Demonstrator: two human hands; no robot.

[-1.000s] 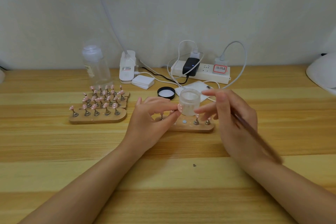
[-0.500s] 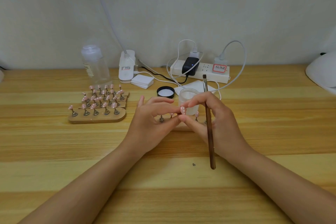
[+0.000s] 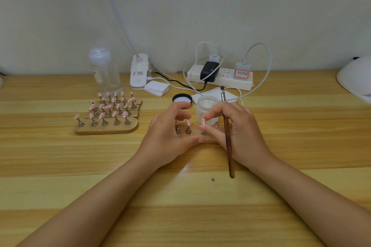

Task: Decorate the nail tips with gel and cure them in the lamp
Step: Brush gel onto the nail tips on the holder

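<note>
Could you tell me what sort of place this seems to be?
Probably a small home or hobby nail-art desk, not a salon. Wooden stands carry rows of pink nail tips, an open jar stands by a brush in the right hand, and a white lamp sits at the wooden table's edge.

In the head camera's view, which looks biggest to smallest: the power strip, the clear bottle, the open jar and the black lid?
1. Power strip
2. Clear bottle
3. Open jar, partly hidden by fingers
4. Black lid

The jar sits nearer, so its true rank is unsure.
</note>
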